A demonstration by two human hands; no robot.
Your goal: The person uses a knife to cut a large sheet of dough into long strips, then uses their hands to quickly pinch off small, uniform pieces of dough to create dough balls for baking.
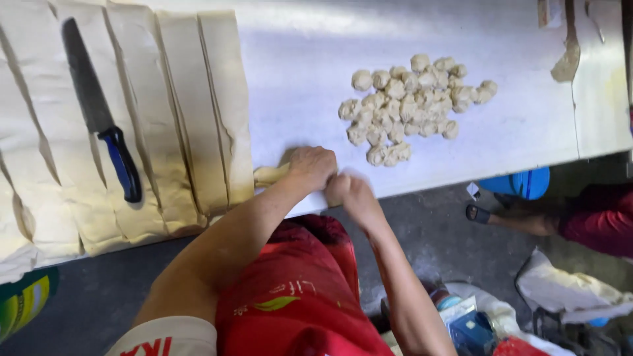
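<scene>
- The left hand (311, 167) is closed around the end of a pale dough roll (271, 174) at the near edge of the bench (316, 53); its fingers are curled over and gripping the dough.
- The right hand (347, 191) sits just beside it, touching it, fingers curled shut; it is blurred, so whether it pinches a piece of the roll cannot be told.
- Beyond the hands, toward the middle of the bench, lies a heap of small dough balls (410, 105), well apart from the roll.
- To the left, flat dough strips (171, 112) lie side by side, reaching the near edge, with a blue-handled knife (102, 109) lying across them.
- Risk, as a judgement: the roll hangs at the very edge, so a hard tug could drop dough to the floor; uneven pinching would give unequal pieces.
</scene>
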